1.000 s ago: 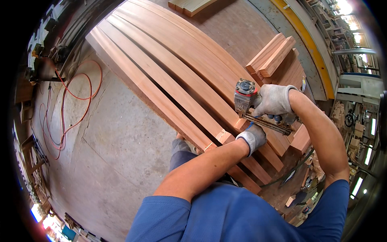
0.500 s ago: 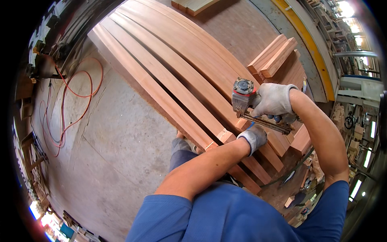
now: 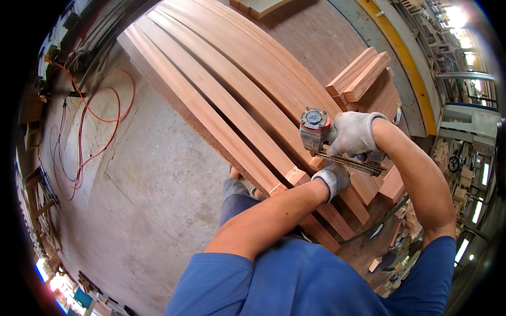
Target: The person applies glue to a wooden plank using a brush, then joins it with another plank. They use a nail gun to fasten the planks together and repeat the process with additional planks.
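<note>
A nail gun (image 3: 314,131) with a round, bolted cap and a long rusty magazine is gripped in my gloved right hand (image 3: 354,134). Its nose sits over the joint ends of several long reddish-brown wooden boards (image 3: 232,113), which lie side by side with dark gaps between. Just below the magazine, my gloved left hand (image 3: 336,178) is curled round a board end (image 3: 318,162). The magazine partly covers those fingers. Whether the nose touches the wood is hidden.
Short wood blocks (image 3: 367,76) are stacked beyond my right hand. A red air hose (image 3: 117,105) loops on the concrete floor at left. A dark hose (image 3: 387,218) runs beneath the board ends at right, near wood scraps (image 3: 375,263). A yellow rail (image 3: 403,58) stands at far right.
The nail gun and my right hand have shifted slightly left and toward me, with the tool's cap tilting a little. My left hand stays at the board end.
</note>
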The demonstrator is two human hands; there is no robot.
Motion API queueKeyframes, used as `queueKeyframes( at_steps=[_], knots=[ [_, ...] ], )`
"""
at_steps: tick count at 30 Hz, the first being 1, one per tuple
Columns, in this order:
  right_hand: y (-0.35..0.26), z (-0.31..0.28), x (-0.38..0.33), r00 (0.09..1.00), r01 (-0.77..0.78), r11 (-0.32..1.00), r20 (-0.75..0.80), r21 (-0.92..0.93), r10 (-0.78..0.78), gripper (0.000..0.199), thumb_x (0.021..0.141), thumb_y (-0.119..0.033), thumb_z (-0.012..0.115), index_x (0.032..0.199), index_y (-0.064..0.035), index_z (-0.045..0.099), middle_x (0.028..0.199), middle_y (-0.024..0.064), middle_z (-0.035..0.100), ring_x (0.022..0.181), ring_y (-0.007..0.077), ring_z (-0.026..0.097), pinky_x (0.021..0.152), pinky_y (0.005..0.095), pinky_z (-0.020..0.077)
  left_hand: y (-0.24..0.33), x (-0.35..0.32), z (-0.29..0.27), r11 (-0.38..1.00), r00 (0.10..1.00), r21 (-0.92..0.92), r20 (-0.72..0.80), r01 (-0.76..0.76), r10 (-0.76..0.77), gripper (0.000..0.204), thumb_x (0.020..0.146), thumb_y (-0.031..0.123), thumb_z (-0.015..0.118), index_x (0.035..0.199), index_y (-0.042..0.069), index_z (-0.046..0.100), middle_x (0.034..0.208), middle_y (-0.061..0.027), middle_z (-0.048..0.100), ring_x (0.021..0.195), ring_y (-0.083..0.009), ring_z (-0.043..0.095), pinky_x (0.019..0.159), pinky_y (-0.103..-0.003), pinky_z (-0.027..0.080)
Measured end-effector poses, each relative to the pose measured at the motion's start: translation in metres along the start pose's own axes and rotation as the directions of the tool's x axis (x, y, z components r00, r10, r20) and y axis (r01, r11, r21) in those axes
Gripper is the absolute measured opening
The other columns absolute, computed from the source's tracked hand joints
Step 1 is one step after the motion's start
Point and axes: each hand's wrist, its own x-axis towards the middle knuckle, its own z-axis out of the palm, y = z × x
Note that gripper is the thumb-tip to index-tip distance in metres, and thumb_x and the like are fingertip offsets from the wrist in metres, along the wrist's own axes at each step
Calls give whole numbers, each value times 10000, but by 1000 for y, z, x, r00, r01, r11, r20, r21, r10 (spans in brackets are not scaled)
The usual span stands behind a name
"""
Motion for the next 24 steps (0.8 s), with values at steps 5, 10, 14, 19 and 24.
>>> queueKeyframes(
  at_steps=[5, 10, 14, 19, 24],
  knots=[
    [-5, -1, -2, 999, 27, 996, -33, -81, -29, 597, 755, -474, 823, 1009, 66, 792, 973, 260, 781, 898, 347, 778, 863, 404, 616, 1, -1, -6, 999, 999, 40, 40, -15, 13, 218, 935, 126, 666, 1076, 59, 819, 1093, -146, 807, 1054, -331, 767, 882, -434, 603],
    [-7, 2, -4, 998, 31, 996, -49, -86, -36, 609, 754, -476, 825, 1018, 72, 789, 984, 273, 778, 934, 353, 782, 877, 408, 616, 3, -5, -17, 997, 1000, 79, 28, -12, 10, 207, 907, 110, 686, 1043, 69, 837, 1087, -138, 811, 1018, -328, 776, 841, -421, 613],
    [-7, 1, -3, 999, 24, 997, -42, -76, -27, 617, 752, -477, 828, 1024, 75, 787, 992, 272, 778, 942, 355, 782, 882, 404, 616, 1, -4, -15, 999, 999, 42, 44, -28, 27, 201, 895, 108, 696, 1030, 70, 840, 1068, -133, 814, 992, -330, 781, 803, -419, 622],
    [-10, 0, -5, 999, 23, 995, -44, -98, -27, 589, 765, -451, 821, 1039, 69, 791, 1018, 276, 776, 962, 358, 779, 891, 401, 613, 2, -4, -11, 996, 1000, 90, 11, -25, 24, 201, 907, 117, 681, 1025, 73, 838, 1056, -139, 814, 992, -333, 780, 807, -430, 620],
    [-10, 1, -6, 999, 20, 997, -22, -77, -22, 534, 789, -389, 803, 1068, 66, 793, 1061, 285, 769, 998, 363, 776, 898, 404, 609, 4, -3, -3, 996, 999, 88, -29, -12, 15, 212, 921, 125, 665, 1037, 66, 832, 1059, -144, 812, 996, -346, 776, 843, -457, 606]
  ],
)
